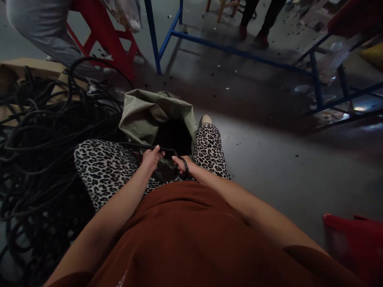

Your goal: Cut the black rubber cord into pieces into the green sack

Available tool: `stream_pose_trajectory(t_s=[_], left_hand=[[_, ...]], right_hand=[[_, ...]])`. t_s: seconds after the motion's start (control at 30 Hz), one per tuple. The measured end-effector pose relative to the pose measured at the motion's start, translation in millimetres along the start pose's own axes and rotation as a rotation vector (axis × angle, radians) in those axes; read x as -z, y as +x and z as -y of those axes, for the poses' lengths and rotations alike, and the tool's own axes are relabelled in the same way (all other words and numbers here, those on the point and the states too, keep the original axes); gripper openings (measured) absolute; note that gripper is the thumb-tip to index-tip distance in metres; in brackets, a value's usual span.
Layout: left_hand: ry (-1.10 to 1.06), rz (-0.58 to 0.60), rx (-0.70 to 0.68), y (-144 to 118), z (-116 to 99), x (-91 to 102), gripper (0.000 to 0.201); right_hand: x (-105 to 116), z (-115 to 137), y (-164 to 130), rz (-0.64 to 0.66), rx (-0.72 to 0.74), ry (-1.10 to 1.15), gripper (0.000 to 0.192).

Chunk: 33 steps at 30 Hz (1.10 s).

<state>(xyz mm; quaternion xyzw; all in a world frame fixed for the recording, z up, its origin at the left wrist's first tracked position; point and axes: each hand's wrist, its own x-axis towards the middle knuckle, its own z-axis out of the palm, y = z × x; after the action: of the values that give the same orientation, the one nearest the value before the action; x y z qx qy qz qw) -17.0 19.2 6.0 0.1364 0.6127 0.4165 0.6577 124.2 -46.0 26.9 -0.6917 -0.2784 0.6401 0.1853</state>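
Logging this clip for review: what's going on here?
A seated person holds a black cable in the left hand, stretched toward the right hand, which has scissors looped on its fingers. An open green sack sits between the knees, and a tangled cable pile lies to the left.

A tangled heap of black rubber cable [38, 159] fills the frame's left, the crumpled grey-green woven sack [149, 115] at centre, blue steel frames [239, 50] across the top.

Grey concrete floor [269, 159], dimly lit and speckled with dark debris. Blue steel frame [227, 48] at 12 o'clock; red frame [104, 32] at 11 o'clock.
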Motion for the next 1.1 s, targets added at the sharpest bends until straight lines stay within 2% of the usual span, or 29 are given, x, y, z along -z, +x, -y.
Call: stream_pose_trajectory(t_s=[0.23, 0.63, 0.83, 1.1], left_hand=[[0.002, 0.01, -0.021, -2.5, -3.7, -0.9, 0.019], [-0.112, 0.024, -0.056, 2.5, -3.1, -2.2, 0.021], [-0.123, 0.083, -0.045, 6.2, 2.2, 1.9, 0.019], [-0.133, 0.101, -0.041, 4.9, 6.4, 2.2, 0.022]], right_hand=[[0.0, -3.1, -1.6, -0.004, -0.012, 0.126, 0.037], [-3.3, 0.4, -14.0, 0.207, -0.072, 0.174, 0.046], [-4.8, 2.6, -11.5, 0.198, -0.077, 0.182, 0.049], [-6.8, 4.2, -9.4, 0.186, -0.078, 0.202, 0.048]])
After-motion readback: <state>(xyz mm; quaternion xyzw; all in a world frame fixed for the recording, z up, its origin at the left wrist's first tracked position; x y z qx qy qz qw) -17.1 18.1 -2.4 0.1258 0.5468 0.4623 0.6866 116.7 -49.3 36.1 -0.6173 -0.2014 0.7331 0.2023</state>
